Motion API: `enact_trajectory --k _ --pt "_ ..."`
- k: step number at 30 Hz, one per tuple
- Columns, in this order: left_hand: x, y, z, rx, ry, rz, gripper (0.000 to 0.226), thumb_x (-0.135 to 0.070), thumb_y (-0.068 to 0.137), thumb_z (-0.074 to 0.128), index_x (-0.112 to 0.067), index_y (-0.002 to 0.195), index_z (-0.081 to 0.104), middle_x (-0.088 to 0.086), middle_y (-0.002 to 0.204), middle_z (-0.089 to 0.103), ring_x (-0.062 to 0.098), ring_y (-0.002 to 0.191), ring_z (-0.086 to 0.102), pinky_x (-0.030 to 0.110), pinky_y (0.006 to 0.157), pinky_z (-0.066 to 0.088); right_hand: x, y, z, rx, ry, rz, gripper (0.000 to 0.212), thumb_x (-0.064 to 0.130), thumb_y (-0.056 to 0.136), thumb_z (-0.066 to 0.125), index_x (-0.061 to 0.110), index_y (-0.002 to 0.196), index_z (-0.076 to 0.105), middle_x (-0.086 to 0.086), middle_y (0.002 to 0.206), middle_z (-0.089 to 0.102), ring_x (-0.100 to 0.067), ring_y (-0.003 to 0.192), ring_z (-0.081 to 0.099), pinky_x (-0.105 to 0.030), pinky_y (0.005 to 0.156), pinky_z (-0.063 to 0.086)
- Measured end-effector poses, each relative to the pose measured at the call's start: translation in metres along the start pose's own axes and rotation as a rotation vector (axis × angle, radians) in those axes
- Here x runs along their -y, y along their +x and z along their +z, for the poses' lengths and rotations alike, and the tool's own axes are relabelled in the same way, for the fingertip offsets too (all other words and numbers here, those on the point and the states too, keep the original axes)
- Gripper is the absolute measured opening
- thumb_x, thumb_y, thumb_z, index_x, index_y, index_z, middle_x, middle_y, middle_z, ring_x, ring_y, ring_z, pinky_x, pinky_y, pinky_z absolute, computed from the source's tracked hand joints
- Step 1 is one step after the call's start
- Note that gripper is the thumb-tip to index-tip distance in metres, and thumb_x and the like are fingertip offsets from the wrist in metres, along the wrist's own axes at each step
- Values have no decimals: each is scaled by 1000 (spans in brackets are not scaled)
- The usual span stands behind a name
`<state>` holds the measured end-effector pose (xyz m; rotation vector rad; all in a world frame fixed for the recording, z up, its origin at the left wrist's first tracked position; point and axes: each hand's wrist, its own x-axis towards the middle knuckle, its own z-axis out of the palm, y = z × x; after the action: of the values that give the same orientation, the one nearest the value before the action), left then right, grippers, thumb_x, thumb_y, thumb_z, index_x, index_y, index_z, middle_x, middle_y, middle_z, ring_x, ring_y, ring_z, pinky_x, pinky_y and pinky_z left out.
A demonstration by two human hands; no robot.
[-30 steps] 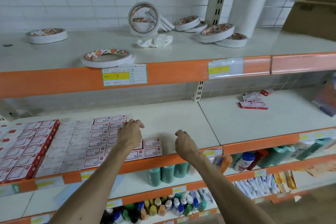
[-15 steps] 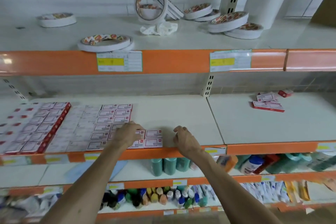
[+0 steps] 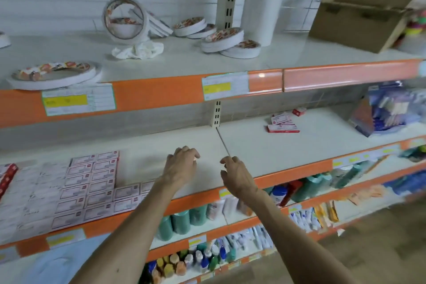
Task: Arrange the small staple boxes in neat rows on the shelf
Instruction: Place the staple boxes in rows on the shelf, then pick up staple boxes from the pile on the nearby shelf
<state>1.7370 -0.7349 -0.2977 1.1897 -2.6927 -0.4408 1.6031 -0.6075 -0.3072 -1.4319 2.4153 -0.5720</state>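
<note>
Lying in rows, staple boxes (image 3: 92,182), print blurred

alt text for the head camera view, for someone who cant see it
A left hand and right hand hover empty above a store shelf, just right of flat rows of staple boxes. A few loose boxes lie farther right; tape rolls sit on the upper shelf.

Both forearms outstretched, left hand (image 3: 181,165) palm down, fingers loosely curled, right hand (image 3: 237,174) relaxed, both empty
</note>
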Motion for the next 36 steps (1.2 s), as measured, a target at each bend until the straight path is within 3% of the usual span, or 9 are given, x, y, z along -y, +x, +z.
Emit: enact_trajectory --k 10,16,21,26,36 --pt "-277 39 93 166 27 377 33 -19 94 47 -24 125 54 -1 129 53 21 123 46 41 98 41 -255 -110 -155 -316 6 443 34 10 91 51 2 125 51 -23 120 54 -38 113 52 -40 93 38" --pt "-379 48 131 223 15 445 33 -18 93 46 -23 126 54 2 131 51 24 126 43 42 101 39 -357 -159 -200 -381 -8 515 27 11 94 50 -3 117 49 -24 113 54 -37 110 48 -42 93 32" --pt "-400 71 138 202 27 409 32 -20 93 48 -22 124 56 4 128 53 25 123 46 41 99 41 -376 -121 -207 -366 45 470 28 10 90 53 -2 115 51 -22 111 55 -36 104 52 -36 78 36" --pt "-377 114 147 174 26 321 32 -21 93 51 -21 124 57 1 127 55 21 120 49 40 97 44 -378 -55 -199 -266 83 393 35 16 92 55 3 125 51 -20 123 51 -36 112 48 -43 94 41" --pt "-297 200 143 86 36 -33 37 -24 92 55 -14 127 48 7 129 46 27 120 47 42 95 45 -365 93 -187 -21 -21 157 45 21 92 57 4 133 46 -16 132 50 -33 120 46 -35 99 38"
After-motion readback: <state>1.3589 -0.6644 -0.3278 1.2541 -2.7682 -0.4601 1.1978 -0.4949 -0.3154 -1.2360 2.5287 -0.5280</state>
